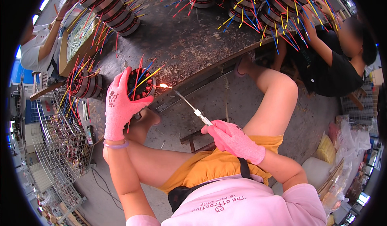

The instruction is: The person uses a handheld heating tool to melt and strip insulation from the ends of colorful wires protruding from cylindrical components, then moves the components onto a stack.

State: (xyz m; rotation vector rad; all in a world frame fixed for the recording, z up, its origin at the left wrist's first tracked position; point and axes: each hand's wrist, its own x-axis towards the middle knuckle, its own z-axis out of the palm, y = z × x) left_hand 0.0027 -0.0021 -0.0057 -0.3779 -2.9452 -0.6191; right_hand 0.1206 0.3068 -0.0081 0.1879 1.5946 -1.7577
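Observation:
My left hand (pixel 124 101), in a pink glove, is wrapped round the side of a motor stator (pixel 146 90) at the table's edge. Red, blue and yellow wires stick out of its top. My right hand (pixel 234 139), also gloved in pink, grips the pale handle of a slender torch (pixel 186 101). Its thin metal tube points up and left at the stator. A small bright flame (pixel 164 86) burns between the tube's tip and the stator's right side, by a short lead. Beside my left hand stands another wired stator (pixel 86 83).
Stacked stators (pixel 111 10) stand at the table's far left, more at its far right. An open cardboard box (pixel 66 52) holds pale thin tubes. A wire basket cart (pixel 60 145) stands at my left. One person (pixel 334 61) works at right, another (pixel 44 44) at left.

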